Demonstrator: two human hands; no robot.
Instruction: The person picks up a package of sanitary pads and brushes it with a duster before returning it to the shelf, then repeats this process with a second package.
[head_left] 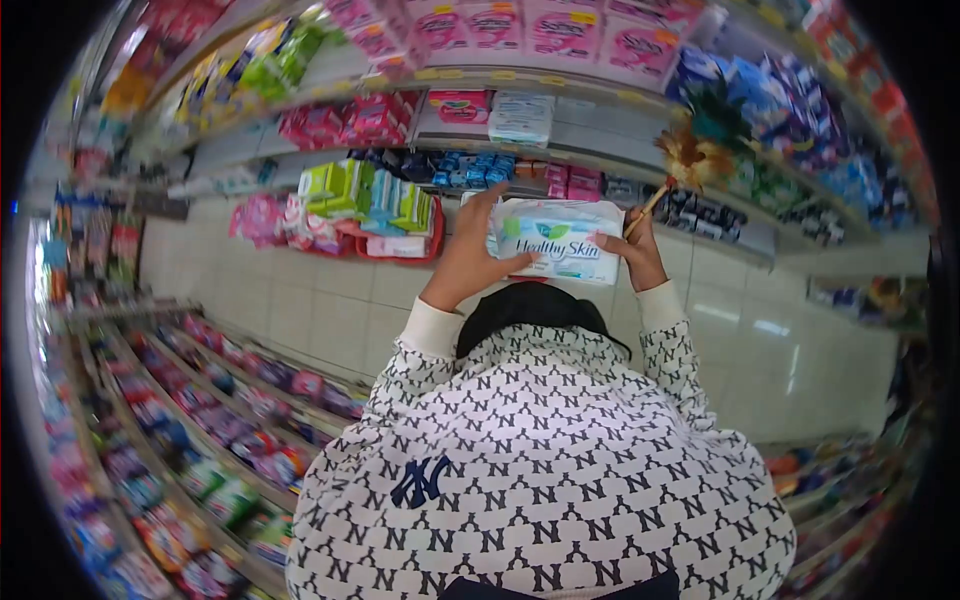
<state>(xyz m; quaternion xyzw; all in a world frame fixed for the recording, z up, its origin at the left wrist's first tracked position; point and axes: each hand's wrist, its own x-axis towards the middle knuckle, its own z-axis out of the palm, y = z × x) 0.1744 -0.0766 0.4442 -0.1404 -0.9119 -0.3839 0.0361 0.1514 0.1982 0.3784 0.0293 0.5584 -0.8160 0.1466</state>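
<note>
A white pack with a green leaf and the words "Healthy Skin" (557, 240) is held in front of the chest. My left hand (472, 255) grips its left side, thumb across the front. On its right side my right hand (640, 252) presses a thumb on the front, and the same hand also holds the thin handle of a feather duster (694, 158). The duster's brown feathers point up and to the right. Left of my left hand, a red basket (438, 235) on the floor holds green, blue and pink packs.
Shelves (590, 92) of pink, blue and green packs curve across the top. A white pack (521, 118) lies on the middle shelf. More stocked shelves (190, 400) run along the lower left and lower right. Tiled floor (330, 310) shows between them.
</note>
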